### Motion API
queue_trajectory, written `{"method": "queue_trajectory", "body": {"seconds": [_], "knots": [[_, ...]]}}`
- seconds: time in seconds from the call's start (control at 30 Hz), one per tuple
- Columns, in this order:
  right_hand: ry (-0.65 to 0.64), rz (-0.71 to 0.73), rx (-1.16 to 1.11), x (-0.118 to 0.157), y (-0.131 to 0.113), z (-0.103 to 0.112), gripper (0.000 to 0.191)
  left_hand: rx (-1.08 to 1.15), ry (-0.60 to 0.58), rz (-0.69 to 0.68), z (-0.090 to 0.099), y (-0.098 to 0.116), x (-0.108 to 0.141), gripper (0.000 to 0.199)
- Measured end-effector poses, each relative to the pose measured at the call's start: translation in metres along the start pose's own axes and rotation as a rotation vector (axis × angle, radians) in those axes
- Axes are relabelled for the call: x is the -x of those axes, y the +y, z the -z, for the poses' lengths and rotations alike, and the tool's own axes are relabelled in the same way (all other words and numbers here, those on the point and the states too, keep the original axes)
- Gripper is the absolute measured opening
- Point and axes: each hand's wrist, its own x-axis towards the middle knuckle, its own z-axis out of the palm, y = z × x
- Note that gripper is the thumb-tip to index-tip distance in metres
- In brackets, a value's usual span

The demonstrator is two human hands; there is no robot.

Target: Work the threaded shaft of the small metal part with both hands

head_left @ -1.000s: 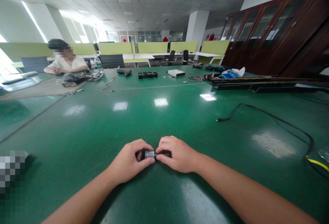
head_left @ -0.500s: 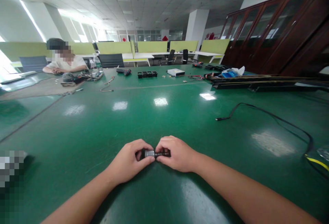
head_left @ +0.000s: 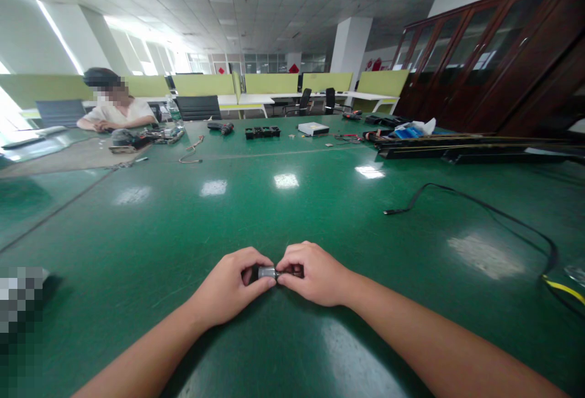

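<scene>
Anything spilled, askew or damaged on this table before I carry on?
No spill or damage stands out; the bright patches look like reflections. The black cable is a bit untidy: its plug lies loose on the table. Fingers partly cover the grey cylinder, so I can't vouch for it.

The bare left forearm (head_left: 146,347) and right forearm (head_left: 425,331) slant inward from the lower edge. The left grip (head_left: 232,282) arches, thumb and index finger curved into a pinch; the right grip (head_left: 316,274) faces it, knuckles upward, fingers curled, both sets of fingertips close together.
</scene>
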Motion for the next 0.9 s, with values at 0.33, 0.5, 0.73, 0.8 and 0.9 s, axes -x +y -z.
{"method": "queue_trajectory", "body": {"seconds": [0.33, 0.5, 0.73, 0.8, 0.9], "knots": [[0.01, 0.034, 0.023, 0.0013, 0.0028, 0.0, 0.008, 0.004, -0.01, 0.005, 0.0005, -0.0004, -0.0003, 0.019], [0.014, 0.051, 0.032, 0.0013, 0.0027, 0.0011, 0.007, 0.013, -0.01, 0.0, 0.0, -0.0018, 0.0005, 0.018], [0.021, 0.05, 0.033, 0.0029, 0.0046, 0.0007, 0.006, 0.01, -0.012, 0.003, 0.0009, -0.0008, 0.0002, 0.018], [0.02, 0.051, 0.04, 0.0033, 0.0053, 0.001, 0.007, 0.01, -0.013, 0.004, 0.0012, -0.0004, -0.0001, 0.019], [0.019, 0.051, 0.047, 0.0035, 0.0064, 0.0016, 0.006, 0.012, -0.009, 0.006, 0.0013, 0.0002, -0.0001, 0.019]]}}
